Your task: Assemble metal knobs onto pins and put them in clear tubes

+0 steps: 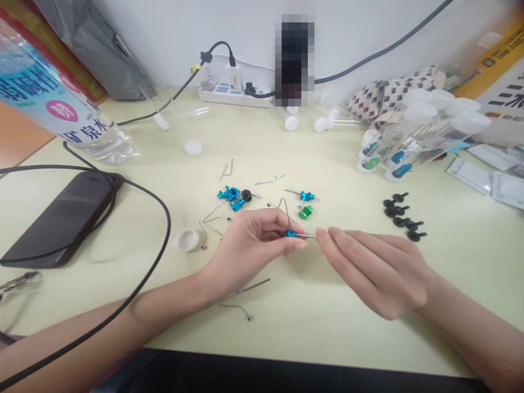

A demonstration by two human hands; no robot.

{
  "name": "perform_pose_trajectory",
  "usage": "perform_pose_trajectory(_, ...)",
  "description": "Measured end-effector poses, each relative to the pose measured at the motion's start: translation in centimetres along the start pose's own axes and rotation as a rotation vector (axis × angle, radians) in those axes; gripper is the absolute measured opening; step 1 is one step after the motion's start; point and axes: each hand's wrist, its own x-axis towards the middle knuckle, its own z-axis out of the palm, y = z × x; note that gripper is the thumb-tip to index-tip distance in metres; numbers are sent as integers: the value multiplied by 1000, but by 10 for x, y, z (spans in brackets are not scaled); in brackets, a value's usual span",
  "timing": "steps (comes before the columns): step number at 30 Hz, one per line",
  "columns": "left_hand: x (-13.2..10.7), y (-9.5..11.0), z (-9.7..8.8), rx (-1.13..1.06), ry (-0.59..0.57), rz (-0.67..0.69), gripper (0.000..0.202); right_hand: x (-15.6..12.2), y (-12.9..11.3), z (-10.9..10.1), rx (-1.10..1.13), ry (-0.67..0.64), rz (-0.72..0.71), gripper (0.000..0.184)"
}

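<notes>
My left hand (254,240) pinches a small blue metal piece (290,233) with a bent wire (284,210) rising from it, just above the pale table (311,316). My right hand (368,267) meets it from the right, its fingertips closed on the thin metal pin (307,236) that sticks out of the blue piece. Behind the hands lie more blue pieces (230,195), a green piece (305,212), another blue piece on a wire (306,195) and loose bent wires (266,181). Two more wires (241,297) lie under my left wrist.
Several black round parts (403,215) lie at the right. Clear capped tubes (421,134) holding coloured parts are stacked at the back right. A dark phone (61,218) with a black cable (159,240), a water bottle (57,103), a white cap (187,239) and a power strip (233,93) are to the left and back.
</notes>
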Motion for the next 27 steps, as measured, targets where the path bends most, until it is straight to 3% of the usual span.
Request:
perform_pose_trajectory(10, -2, 0, 0, 125, 6, 67, 11, 1, -5, 4, 133, 20, 136, 22)
perform_pose_trajectory(16, -3, 1, 0, 211, 35, 128, 8, 2, -13, 9, 264, -12, 409, 13)
perform_pose_trajectory(23, -3, 4, -1, 263, 16, 175, 7, 12, -13, 6, 714, -143, 666, 15)
perform_pose_trajectory(25, -2, 3, -1, 240, 4, 160, 8, 12, -15, 7, 728, -151, 682, 16)
perform_pose_trajectory(27, -2, 3, -2, 186, -8, 130, 9, 11, -16, 9, 608, -124, 640, 14)
